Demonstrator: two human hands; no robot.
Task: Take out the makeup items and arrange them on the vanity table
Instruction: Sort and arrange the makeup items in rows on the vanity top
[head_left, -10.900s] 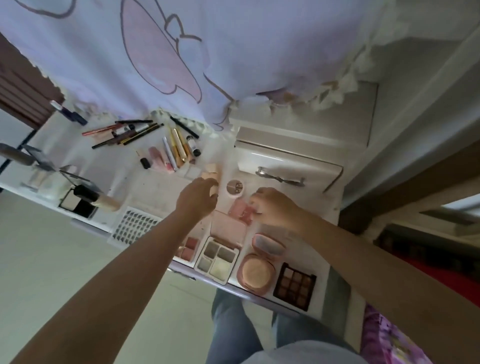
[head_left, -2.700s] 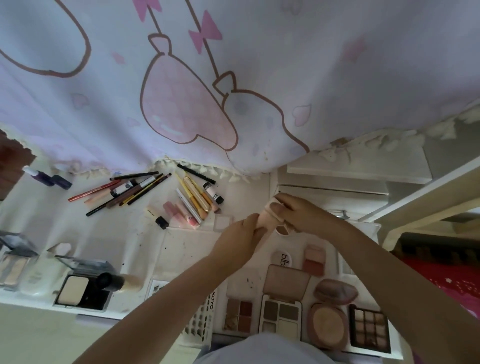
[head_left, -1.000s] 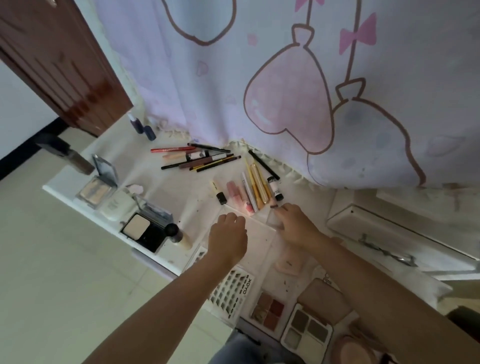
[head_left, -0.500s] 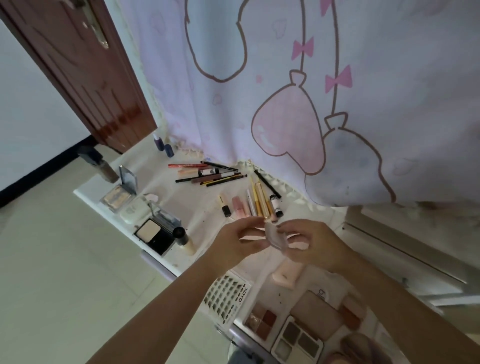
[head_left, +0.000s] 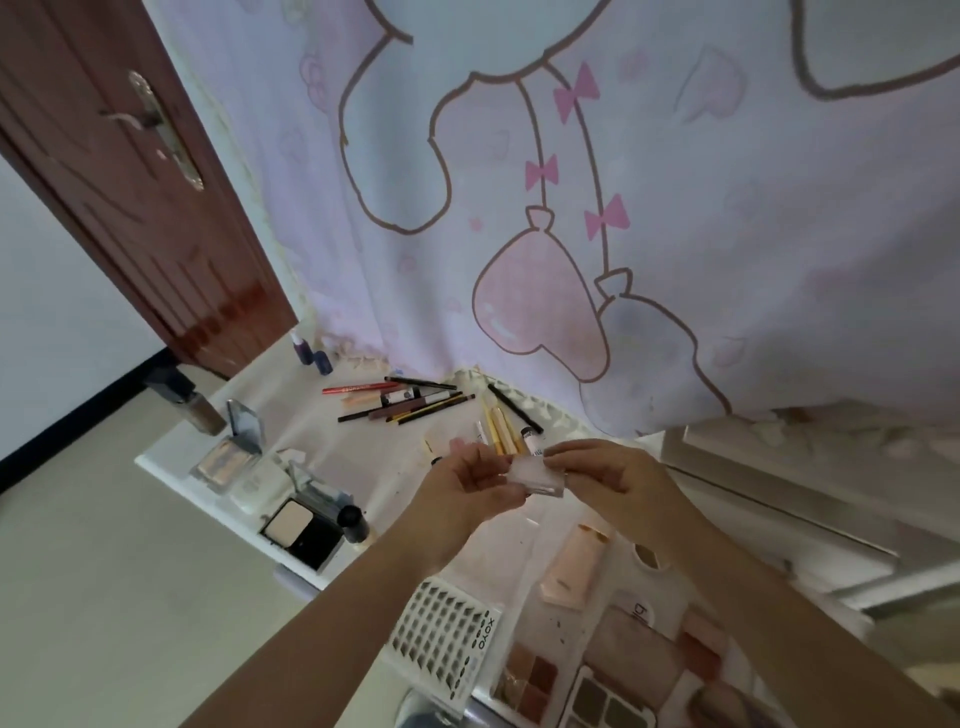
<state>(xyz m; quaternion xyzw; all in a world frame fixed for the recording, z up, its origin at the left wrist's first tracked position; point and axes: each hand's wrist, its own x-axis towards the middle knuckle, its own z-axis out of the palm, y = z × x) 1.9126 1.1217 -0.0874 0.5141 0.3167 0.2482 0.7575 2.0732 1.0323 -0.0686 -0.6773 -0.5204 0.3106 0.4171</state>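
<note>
I see both hands raised above the tabletop (head_left: 332, 457), pinching a small clear case (head_left: 537, 476) between them: left hand (head_left: 467, 499) grips its left end, right hand (head_left: 618, 483) its right. Pencils (head_left: 405, 405) lie near the far edge; a peach tube (head_left: 574, 566) rests below the case.

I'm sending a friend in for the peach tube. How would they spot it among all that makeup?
On the white vanity table under the curtain, look just below the right hand. The peach tube lies flat and alone, right of the white lash tray; everything near it is a palette or compact.
</note>
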